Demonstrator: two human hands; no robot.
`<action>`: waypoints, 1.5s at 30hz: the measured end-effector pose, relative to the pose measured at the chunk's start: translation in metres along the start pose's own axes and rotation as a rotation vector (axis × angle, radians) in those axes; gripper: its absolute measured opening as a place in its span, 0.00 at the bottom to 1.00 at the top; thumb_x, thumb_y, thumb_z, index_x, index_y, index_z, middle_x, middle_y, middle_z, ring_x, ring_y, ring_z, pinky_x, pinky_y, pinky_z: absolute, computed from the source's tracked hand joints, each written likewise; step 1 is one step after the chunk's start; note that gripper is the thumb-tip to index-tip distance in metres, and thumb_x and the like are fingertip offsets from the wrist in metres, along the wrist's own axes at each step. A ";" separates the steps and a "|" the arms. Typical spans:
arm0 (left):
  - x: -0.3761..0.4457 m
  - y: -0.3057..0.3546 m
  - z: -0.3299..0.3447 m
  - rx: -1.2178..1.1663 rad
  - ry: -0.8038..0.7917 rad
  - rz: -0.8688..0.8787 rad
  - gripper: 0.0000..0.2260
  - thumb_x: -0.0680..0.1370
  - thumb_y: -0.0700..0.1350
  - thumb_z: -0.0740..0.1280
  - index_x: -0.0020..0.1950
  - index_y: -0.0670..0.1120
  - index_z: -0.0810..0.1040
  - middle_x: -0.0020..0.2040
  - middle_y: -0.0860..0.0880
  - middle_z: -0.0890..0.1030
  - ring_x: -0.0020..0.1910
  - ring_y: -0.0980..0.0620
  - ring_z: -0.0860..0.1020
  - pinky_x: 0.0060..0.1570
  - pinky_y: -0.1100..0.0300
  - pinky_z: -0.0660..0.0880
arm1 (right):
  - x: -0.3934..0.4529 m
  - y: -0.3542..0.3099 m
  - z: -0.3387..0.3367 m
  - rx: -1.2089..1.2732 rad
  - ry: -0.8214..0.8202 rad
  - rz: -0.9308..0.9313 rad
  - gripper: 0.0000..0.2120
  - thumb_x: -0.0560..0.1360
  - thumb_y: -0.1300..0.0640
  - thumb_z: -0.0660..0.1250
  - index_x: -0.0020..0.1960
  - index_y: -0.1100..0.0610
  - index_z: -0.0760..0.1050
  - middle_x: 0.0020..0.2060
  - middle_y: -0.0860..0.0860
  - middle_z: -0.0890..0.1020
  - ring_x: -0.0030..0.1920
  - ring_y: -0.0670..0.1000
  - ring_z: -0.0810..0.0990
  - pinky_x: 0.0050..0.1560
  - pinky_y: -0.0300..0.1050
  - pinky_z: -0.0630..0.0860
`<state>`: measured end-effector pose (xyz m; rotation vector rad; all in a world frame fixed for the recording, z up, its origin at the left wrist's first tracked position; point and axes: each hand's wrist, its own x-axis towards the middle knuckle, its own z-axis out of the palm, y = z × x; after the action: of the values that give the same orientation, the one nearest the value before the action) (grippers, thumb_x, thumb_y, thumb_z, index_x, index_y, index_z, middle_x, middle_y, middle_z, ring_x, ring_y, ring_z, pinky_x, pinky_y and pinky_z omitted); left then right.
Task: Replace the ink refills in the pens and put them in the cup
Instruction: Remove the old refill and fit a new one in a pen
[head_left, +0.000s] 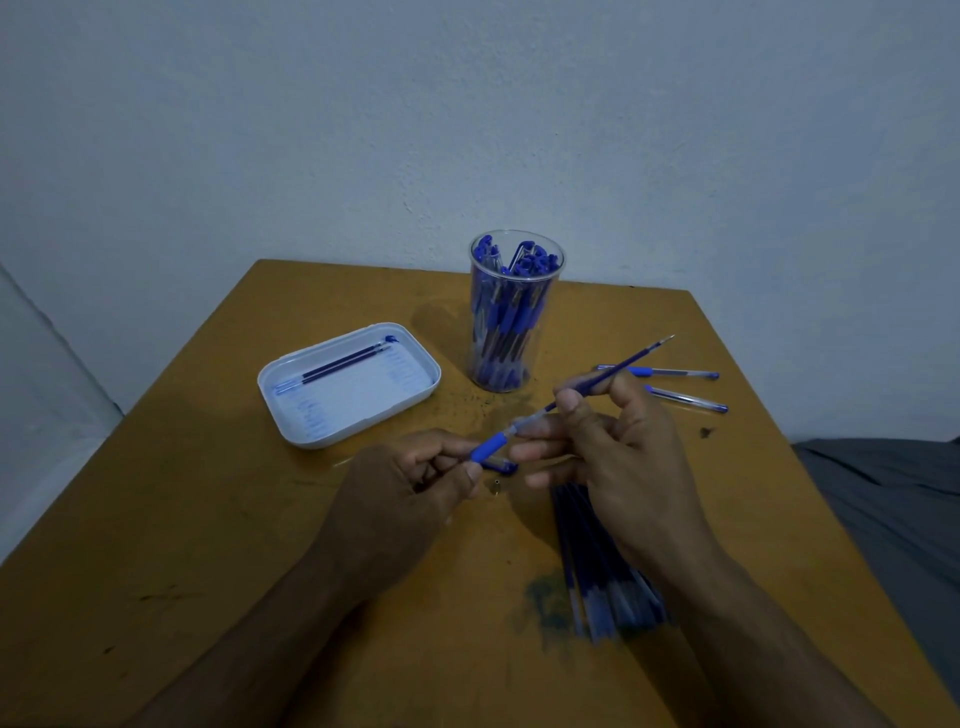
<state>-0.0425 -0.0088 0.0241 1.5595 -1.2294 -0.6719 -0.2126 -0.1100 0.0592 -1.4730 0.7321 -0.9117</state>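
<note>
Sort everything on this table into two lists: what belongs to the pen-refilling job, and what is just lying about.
Belongs to the job:
pen barrel in the left hand
refill in the right hand
cup of pens
loose pens
refill pile
white tray
small metal tip

Lying about:
grey cloth

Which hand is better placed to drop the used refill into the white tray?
Right hand: it already pinches the refill, while the left hand holds the pen barrel. The tray sits left, though.

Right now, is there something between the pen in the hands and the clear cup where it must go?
Nothing visible. The blue-grip pen barrel is above bare wooden table, and the clear plastic cup stands beyond, unobstructed.
</note>
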 end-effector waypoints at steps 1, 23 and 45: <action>0.000 0.000 0.000 0.000 0.000 0.000 0.10 0.79 0.41 0.70 0.54 0.56 0.82 0.39 0.55 0.85 0.32 0.60 0.79 0.33 0.69 0.75 | 0.000 0.000 0.000 -0.001 -0.003 -0.001 0.11 0.83 0.57 0.61 0.58 0.65 0.69 0.43 0.62 0.86 0.42 0.60 0.87 0.35 0.53 0.84; 0.002 -0.007 -0.001 -0.068 0.028 -0.009 0.08 0.79 0.42 0.70 0.55 0.53 0.83 0.40 0.51 0.85 0.31 0.57 0.79 0.31 0.67 0.74 | -0.001 -0.004 0.001 -0.209 -0.062 0.159 0.07 0.76 0.50 0.71 0.52 0.52 0.83 0.37 0.57 0.84 0.27 0.46 0.76 0.23 0.42 0.71; 0.002 -0.011 0.004 -0.014 0.039 0.036 0.10 0.78 0.41 0.71 0.53 0.57 0.82 0.39 0.54 0.85 0.32 0.60 0.78 0.35 0.62 0.76 | 0.006 -0.004 -0.007 -0.405 0.041 0.018 0.04 0.80 0.61 0.68 0.49 0.53 0.79 0.40 0.47 0.86 0.29 0.45 0.78 0.31 0.37 0.73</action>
<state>-0.0412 -0.0123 0.0130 1.5290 -1.2184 -0.6226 -0.2157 -0.1180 0.0643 -1.8011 1.0011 -0.8113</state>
